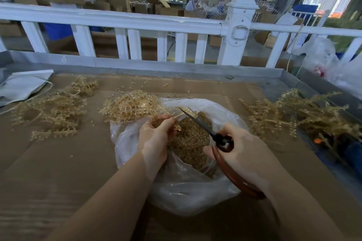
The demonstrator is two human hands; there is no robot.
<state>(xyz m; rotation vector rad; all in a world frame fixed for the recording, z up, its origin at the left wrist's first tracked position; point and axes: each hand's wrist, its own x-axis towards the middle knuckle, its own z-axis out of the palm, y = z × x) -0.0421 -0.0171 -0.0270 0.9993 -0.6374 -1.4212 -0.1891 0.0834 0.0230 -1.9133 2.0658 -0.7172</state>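
Note:
My left hand [156, 139] pinches a thin amber plastic sprue strip [181, 114] above an open clear plastic bag [188, 188]. The bag holds a heap of small amber pieces [189, 143]. My right hand [242, 154] grips black-handled scissors [203, 127], fingers through the loops. The blades point up and left, and their tips meet the strip just right of my left fingertips. A brown bangle [235, 178] sits on my right wrist.
Heaps of amber plastic sprues lie at the left [52, 111], centre [133, 105] and right [299, 115] of the cardboard-covered table [58, 162]. White bags [23, 86] lie at far left. A white railing [137, 23] runs behind; clear bags [323, 55] sit at the right.

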